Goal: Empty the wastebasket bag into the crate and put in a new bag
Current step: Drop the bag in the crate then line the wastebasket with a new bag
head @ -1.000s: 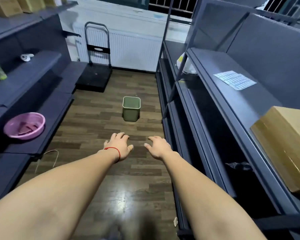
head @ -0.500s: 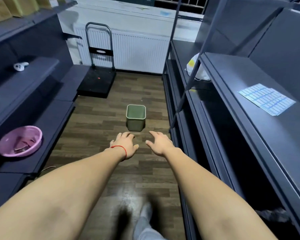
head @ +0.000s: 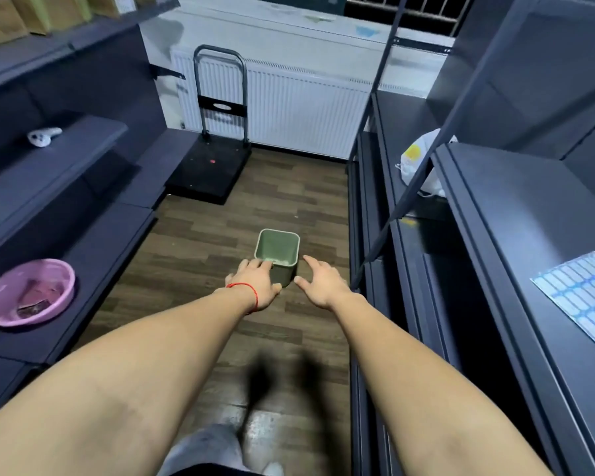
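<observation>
The green wastebasket (head: 277, 257) is flanked on open floor (head: 200, 255) by the spread, empty left hand (head: 256, 285) and right hand (head: 320, 281).

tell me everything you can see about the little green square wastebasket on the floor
The small green square wastebasket looks like matte plastic, with rounded corners, a thin paler rim and walls tapering downward. It stands upright on the dark wood-plank floor in the aisle between grey shelving. Its inside looks pale green; whether a bag lines it cannot be told. The left hand overlaps its near-left rim, contact unclear; the open right hand is just to its right, apart.
</observation>
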{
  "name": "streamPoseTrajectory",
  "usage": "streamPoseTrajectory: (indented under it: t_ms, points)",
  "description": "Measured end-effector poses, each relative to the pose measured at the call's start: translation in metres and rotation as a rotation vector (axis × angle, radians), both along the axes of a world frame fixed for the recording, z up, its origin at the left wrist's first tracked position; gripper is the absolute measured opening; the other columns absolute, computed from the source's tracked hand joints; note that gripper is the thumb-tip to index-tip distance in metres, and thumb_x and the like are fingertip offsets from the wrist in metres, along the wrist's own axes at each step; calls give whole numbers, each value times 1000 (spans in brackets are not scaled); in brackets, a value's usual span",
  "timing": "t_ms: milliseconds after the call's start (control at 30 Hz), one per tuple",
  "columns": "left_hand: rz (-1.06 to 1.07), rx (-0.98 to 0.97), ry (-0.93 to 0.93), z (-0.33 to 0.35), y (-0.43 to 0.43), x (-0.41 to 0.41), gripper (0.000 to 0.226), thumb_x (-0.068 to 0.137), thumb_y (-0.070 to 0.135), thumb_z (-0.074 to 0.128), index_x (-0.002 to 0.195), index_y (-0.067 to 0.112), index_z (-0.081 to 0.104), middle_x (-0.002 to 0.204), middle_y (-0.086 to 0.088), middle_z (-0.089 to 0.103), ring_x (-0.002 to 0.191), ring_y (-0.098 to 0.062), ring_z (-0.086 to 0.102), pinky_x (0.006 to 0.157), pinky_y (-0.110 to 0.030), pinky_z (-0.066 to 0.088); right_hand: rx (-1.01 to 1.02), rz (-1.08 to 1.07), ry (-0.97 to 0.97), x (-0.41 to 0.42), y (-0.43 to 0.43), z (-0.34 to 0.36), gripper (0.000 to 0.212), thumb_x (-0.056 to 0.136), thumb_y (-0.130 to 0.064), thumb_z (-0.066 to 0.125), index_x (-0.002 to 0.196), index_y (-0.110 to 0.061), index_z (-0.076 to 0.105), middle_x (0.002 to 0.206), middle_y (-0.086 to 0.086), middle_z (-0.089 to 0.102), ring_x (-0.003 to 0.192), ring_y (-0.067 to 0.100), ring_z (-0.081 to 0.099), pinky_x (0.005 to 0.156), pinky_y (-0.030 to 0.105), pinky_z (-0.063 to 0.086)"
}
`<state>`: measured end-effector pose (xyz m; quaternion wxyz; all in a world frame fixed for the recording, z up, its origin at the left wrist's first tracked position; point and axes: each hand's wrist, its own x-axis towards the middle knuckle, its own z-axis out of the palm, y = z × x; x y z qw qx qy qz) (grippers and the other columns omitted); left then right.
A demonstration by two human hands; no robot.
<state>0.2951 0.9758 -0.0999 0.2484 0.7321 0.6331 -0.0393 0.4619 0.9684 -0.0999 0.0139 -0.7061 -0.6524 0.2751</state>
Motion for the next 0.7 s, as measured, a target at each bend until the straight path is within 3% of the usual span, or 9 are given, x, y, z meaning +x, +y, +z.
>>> streamPoseTrajectory:
  t_ms: [300,700]
  points:
    - [-14,-65,4,-24,144,21,55,91,45,48,139,20,39,149,-3,36,140,-26,27,108,-49,33,-69,-29,14,12,144,-31,68,94,-44,50,152,-23,21,152,14,36,137,38,34,113,46,31]
    - [-96,-42,4,-1,344,56,56,92,42,47,142,20,36,150,-5,34,141,-26,25,110,-49,32,-55,-166,64,49,319,-21,67,95,-46,47,153,-24,20,155,11,33,141,33,31,115,47,28]
